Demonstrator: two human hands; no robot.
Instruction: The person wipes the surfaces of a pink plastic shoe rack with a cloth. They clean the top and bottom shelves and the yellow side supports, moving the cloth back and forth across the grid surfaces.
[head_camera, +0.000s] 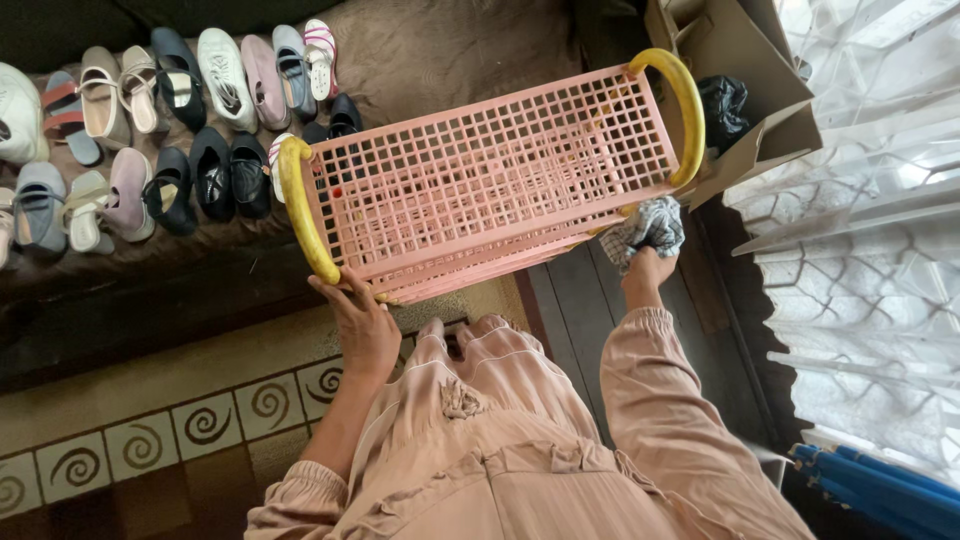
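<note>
A pink plastic lattice shoe rack (490, 170) with yellow curved end bars stands in front of me, seen from above. My left hand (362, 325) grips the near end of the left yellow bar (300, 215). My right hand (650, 268) holds a crumpled grey-and-white checked cloth (648, 228) pressed against the rack's lower right edge, just below the right yellow bar (688, 110). My pink sleeves and dress fill the bottom of the view.
Two rows of shoes and sandals (170, 120) lie on a brown mat at the upper left. An open cardboard box (745, 90) with a black item stands at the upper right. White curtain (870, 250) on the right; patterned rug (150, 430) at lower left.
</note>
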